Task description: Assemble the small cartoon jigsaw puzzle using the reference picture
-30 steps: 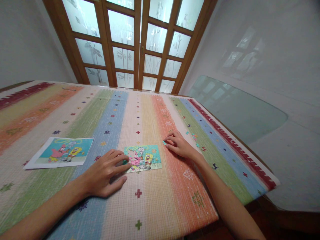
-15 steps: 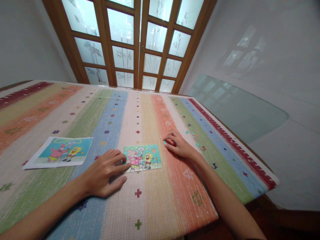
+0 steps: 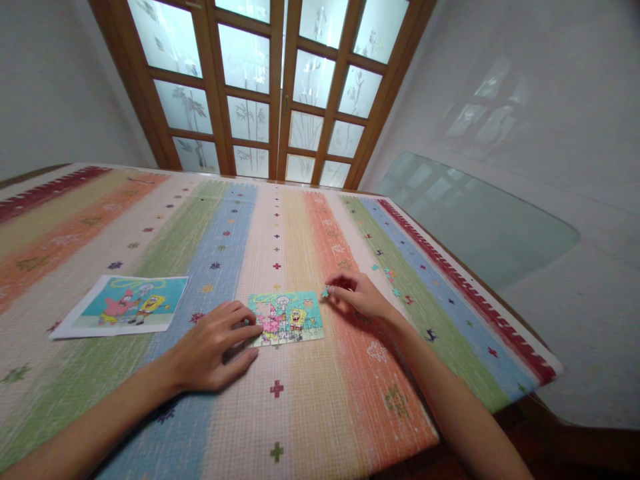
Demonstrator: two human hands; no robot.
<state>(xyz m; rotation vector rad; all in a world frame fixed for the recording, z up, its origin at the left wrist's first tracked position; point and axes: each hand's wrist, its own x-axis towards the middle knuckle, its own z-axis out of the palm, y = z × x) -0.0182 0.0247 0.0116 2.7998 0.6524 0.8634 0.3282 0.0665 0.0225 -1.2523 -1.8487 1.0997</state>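
A small jigsaw puzzle (image 3: pixel 286 320) with cartoon figures lies near the middle of the table, partly assembled, with gaps at its left side and upper right. My left hand (image 3: pixel 220 343) rests at the puzzle's left edge, fingers apart, the fingertips covering part of that edge. Just off the puzzle's right side, my right hand (image 3: pixel 357 293) pinches a teal puzzle piece (image 3: pixel 325 292) between thumb and forefinger. A printed sheet (image 3: pixel 123 307) with the same cartoon picture lies to the left of my left hand.
Several loose puzzle pieces (image 3: pixel 390 273) lie beyond my right hand, on the right part of the striped tablecloth (image 3: pixel 245 427). A wooden door with frosted panes (image 3: pixel 247 117) stands behind the table. To the right is a pale wall (image 3: pixel 550 133).
My right hand has raised the teal piece slightly and turned it, bringing it a little nearer the puzzle's right edge. My left hand has hardly moved.
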